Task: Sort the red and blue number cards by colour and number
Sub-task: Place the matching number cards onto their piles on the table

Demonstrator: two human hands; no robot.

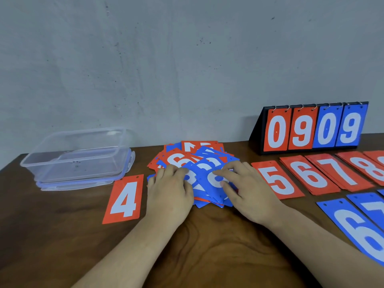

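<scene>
So both hands are on the messy pile of red and blue plastic number cards [176, 157] in the middle of the dark wooden table [207, 246]. The left hand [170, 188] just rests palm-down on the pile with relaxed fingers, not holding anything. The right hand [245, 190] has thumb and forefinger spread over the top blue card [214, 179], but I can't tell if it's actually pinching it or only touching.

Left of the pile sits a single red card with a white 4 [124, 199]. On the right there's a red row: red 5 card [277, 179], red 6 stack [311, 175], red 7 stack [340, 171], red 8 stack [372, 167] (cut off by the edge). Nearer the camera are a blue 6 card [357, 227] and a blue 7 card [374, 206].

A black flip scoreboard [311, 129] reading 0909 stands behind the red row, and a clear plastic box [76, 156] sits far left.
</scene>
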